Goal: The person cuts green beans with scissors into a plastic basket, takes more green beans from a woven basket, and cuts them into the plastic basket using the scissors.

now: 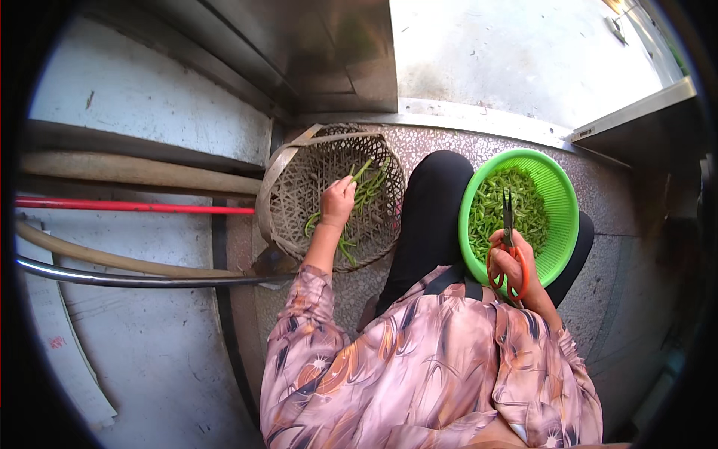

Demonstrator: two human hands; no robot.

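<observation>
My left hand point(337, 201) is over a woven bamboo basket point(291, 191) on the floor, its fingers closed around a green bean pod point(362, 170). A few more long green beans point(370, 191) lie in that basket, some partly hidden behind the hand and wrist. On my lap rests a bright green plastic colander point(566, 224), holding a heap of short-cut green bean pieces point(505, 188). My right hand point(516, 255) grips scissors point(508, 224) with orange handles, above the near side of the colander. Their dark blades point away from me and look nearly closed.
At left, wooden poles point(140, 173), a red pole point(134, 206) and a shiny metal tube point(140, 279) reach toward the basket. A metal cabinet point(342, 56) stands behind it. Beyond my knees runs a metal door sill point(482, 115). A dark-edged panel point(634, 118) juts in at right.
</observation>
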